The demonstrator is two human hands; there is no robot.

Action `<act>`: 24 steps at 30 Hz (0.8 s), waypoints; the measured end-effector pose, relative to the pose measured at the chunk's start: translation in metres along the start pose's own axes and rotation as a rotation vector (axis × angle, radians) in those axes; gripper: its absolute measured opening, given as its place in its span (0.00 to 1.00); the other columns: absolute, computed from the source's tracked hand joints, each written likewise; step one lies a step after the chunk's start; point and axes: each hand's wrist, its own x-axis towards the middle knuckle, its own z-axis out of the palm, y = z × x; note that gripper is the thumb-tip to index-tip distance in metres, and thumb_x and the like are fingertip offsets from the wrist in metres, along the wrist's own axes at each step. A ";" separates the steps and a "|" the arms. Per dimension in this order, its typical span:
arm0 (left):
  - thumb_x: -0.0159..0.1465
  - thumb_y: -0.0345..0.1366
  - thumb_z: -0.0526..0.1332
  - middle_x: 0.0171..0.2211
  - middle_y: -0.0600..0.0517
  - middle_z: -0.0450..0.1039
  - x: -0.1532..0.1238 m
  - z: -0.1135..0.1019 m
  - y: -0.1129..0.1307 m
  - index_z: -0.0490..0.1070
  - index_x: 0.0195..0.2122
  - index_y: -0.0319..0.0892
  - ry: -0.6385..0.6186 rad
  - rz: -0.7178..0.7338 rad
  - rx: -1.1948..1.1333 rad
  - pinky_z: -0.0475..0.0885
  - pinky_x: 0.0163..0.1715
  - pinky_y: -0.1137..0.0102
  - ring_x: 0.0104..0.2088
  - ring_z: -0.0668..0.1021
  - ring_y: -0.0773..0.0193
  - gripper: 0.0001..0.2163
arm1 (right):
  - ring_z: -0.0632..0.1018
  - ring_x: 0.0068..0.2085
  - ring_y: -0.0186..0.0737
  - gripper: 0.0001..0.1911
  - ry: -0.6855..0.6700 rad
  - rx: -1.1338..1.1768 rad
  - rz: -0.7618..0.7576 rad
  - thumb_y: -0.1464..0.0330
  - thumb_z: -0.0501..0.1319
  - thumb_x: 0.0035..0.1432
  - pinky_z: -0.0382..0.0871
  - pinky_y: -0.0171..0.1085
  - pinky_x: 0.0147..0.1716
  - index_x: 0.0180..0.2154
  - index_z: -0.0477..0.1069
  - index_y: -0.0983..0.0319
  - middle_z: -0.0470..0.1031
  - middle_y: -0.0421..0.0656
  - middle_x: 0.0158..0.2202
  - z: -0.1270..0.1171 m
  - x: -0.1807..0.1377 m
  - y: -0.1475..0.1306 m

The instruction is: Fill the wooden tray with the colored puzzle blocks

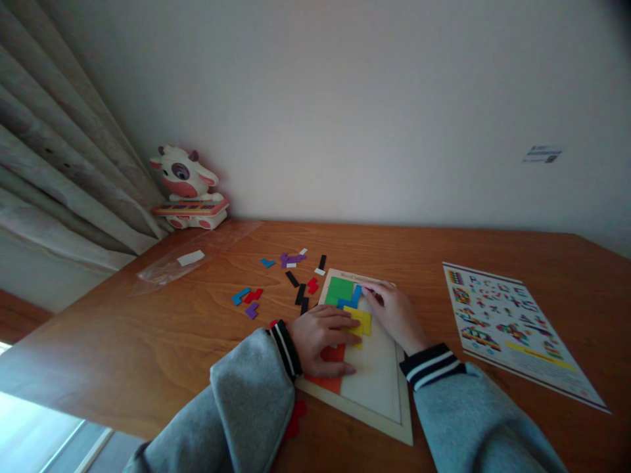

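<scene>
- Head view, writing first: the sheet (522,341) on our right has big letters near its top and small coloured figures below; we make out a P, the rest is too blurred.
- Board (371,384) has a line of print on its far rim, too small for us to read.
- Wall label (542,154): blue and dark print, unreadable.
- Containers: the board, a shallow framed tray, lies on the table (197,341) between our forearms, tilted from square to us.
- In it, along the left side: green block (340,290) at the far end, blue block (356,295) touching it, yellow block (365,322) next, orange block (331,381) nearest us. Right part shows bare base.
- Clear bag (160,269) lies flat at far left, with a white slip (190,257) on or in it; we can't tell which.
- Left hand (323,335): fingers spread, palm down over the yellow and orange blocks, grasping nothing we can see.
- Right hand (394,314): thumb and fingertips at the blue block; pinching or just touching, we can't tell.
- Loose pieces (292,279) lie left of the board: black, red, blue, purple, white.
- Cow toy (190,180) with a keyboard sits by the curtain (64,144).
</scene>
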 end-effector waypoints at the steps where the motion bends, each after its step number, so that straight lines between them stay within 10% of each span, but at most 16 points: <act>1: 0.62 0.51 0.60 0.57 0.46 0.70 0.000 0.000 0.000 0.71 0.53 0.44 -0.003 -0.002 0.003 0.63 0.60 0.59 0.58 0.70 0.53 0.22 | 0.77 0.45 0.46 0.15 -0.009 -0.011 -0.009 0.64 0.54 0.64 0.71 0.47 0.48 0.46 0.77 0.57 0.78 0.47 0.44 0.001 0.000 0.001; 24: 0.62 0.50 0.61 0.57 0.44 0.70 0.001 -0.002 0.001 0.72 0.53 0.44 -0.003 0.009 0.001 0.63 0.60 0.57 0.58 0.69 0.51 0.22 | 0.76 0.41 0.44 0.13 -0.026 -0.060 -0.004 0.62 0.57 0.63 0.72 0.44 0.43 0.44 0.76 0.57 0.74 0.46 0.41 0.000 -0.006 -0.004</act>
